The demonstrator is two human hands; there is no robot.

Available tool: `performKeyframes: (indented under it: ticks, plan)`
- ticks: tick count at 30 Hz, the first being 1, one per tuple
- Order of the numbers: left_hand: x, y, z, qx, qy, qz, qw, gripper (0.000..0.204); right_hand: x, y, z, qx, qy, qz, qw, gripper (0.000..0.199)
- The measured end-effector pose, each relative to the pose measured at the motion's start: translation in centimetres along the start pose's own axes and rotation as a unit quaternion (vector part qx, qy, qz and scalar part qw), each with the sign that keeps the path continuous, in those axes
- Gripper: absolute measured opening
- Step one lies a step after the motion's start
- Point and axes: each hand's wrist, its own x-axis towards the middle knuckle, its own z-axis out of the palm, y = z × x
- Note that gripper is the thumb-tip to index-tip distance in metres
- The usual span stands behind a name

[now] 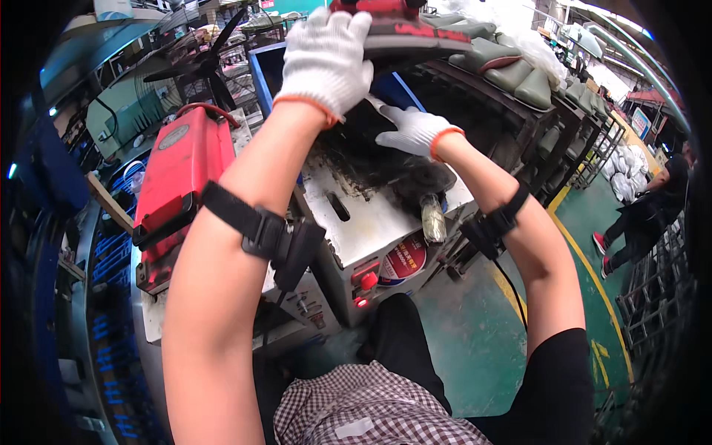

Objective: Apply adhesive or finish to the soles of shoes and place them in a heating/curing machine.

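Note:
Both my hands wear white knit gloves with orange cuffs. My left hand (324, 63) is raised beside the red and dark machine head (415, 31) at the top, its fingers stretched upward and its back toward me. Whether its fingertips touch the machine head, I cannot tell. Lower and to the right, my right hand (413, 132) reaches in over the blackened middle of the machine's worktop (334, 222). Its thumb and index finger are apart, with nothing plainly visible between them. Just below that hand, a clear cylindrical handle (433, 219) sticks out from a dark round part (429, 182).
A red machine housing (182, 159) stands at left, near a dark-bladed fan (211, 67). Behind my hands is a blue bin (268, 70). Grey-green padded pieces (512, 74) fill a rack at upper right. A person (645, 204) stands at far right beyond the yellow floor line (593, 271).

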Motion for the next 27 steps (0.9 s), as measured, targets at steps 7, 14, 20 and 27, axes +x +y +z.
performKeyframes:
  ticks: [7,14,20,27]
  plan:
    - [4.1,-2.5,-0.1,-0.056,0.076,0.007,0.996,0.052,10.0,3.0,6.1,-0.087,-0.06,-0.035,0.994,0.116]
    - [5.1,-2.0,-0.2,-0.044,0.027,-0.013,0.999,0.062,9.7,3.8,4.2,0.193,-0.025,0.043,0.98,0.085]
    - [1.7,-3.0,-2.7,-0.083,0.019,0.016,0.996,0.069,0.1,2.0,-1.0,0.56,-0.12,0.13,0.809,0.053]
    - [-11.5,-2.8,-8.1,-0.42,-0.085,-0.286,0.857,0.07,-15.0,0.3,1.4,0.72,-0.023,-0.027,0.693,0.076]
